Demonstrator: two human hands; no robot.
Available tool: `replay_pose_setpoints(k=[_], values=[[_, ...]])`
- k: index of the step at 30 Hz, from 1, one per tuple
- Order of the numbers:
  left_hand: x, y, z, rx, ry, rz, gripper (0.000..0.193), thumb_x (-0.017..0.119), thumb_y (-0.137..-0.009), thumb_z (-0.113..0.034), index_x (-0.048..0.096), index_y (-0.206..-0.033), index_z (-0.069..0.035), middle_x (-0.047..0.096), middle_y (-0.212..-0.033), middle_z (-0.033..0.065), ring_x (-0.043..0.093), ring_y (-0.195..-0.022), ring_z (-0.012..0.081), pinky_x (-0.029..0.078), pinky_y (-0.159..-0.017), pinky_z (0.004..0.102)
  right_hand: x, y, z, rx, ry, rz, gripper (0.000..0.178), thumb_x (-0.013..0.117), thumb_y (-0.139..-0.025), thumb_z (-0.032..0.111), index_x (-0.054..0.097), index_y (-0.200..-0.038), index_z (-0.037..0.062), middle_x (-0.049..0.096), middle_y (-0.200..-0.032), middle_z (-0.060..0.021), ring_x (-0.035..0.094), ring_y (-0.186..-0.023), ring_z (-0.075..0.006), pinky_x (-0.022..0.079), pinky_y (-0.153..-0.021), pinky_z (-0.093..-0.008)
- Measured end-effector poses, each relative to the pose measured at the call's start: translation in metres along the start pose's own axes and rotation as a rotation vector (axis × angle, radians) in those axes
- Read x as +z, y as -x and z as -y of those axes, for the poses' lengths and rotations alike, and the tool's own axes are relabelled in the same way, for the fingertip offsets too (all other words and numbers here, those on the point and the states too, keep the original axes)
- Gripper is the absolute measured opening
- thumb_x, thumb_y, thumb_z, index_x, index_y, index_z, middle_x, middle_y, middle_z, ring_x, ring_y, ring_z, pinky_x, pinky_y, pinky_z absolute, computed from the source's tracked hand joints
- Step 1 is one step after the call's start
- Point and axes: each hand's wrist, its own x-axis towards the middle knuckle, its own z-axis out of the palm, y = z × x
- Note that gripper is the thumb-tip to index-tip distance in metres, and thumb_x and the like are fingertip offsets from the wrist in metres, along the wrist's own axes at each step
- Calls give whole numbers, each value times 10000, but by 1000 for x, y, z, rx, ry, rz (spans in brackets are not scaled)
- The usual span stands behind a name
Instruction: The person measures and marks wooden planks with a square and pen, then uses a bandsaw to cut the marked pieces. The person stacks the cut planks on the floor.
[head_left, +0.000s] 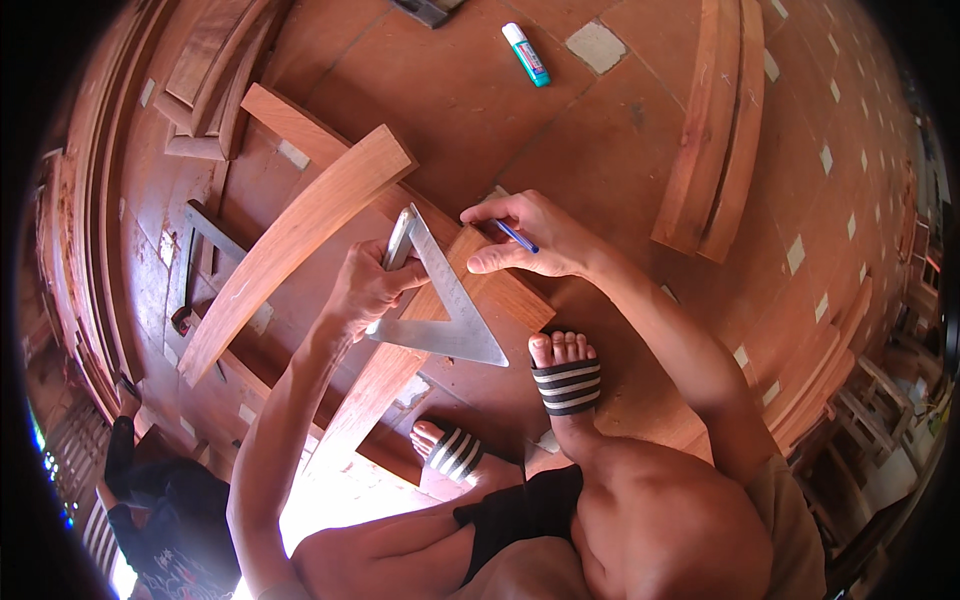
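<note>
My left hand (368, 282) is closed on the thick edge of a triangular metal set square (462, 330). The square lies over a curved wooden piece (372, 392), which slants from my right hand down toward my left foot. My right hand (545, 232) has a blue pen (517, 237) held across its fingers. Its thumb and forefinger reach around the far end of that curved piece. A second curved piece (300, 235) lies to the left. Both cross straight boards (520, 300) on the floor.
An L-shaped carpenter's square (218, 233) lies at left, a tape measure (182, 319) near it. A white-and-green tube (526, 56) lies at the far side. Curved timbers (698, 150) rest at right, long timbers (112, 200) at left. Another person (175, 510) is at lower left.
</note>
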Motion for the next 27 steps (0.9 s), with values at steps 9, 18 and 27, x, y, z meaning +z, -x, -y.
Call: replay_pose_setpoints(k=[9, 18, 27], values=[[5, 23, 1, 301, -403, -51, 217, 801, -876, -109, 790, -1079, -31, 698, -912, 17, 673, -808, 140, 545, -740, 337, -3, 4, -4, -241, 156, 30, 882, 983, -734, 474, 647, -1417, 27, 759, -1214, -210, 725, -1120, -336, 565, -978, -437], [-10, 54, -7, 413, -510, -64, 368, 829, -834, -44, 772, -1197, -13, 725, -1089, 72, 691, -947, 146, 548, -827, 317, -10, -7, -2, -396, 339, 71, 897, 1025, -649, 462, 667, -1371, 69, 775, -1099, -130, 727, -975, -348, 570, -907, -442], [-54, 70, 5, 325, -403, -235, 379, 784, -955, -111, 719, -1305, 20, 779, -1036, 67, 702, -936, 122, 564, -867, 315, 2, -11, 21, -94, 69, -35, 690, 907, -810, 586, 797, -1169, 7, 775, -905, -139, 721, -793, -218, 567, -757, -373]])
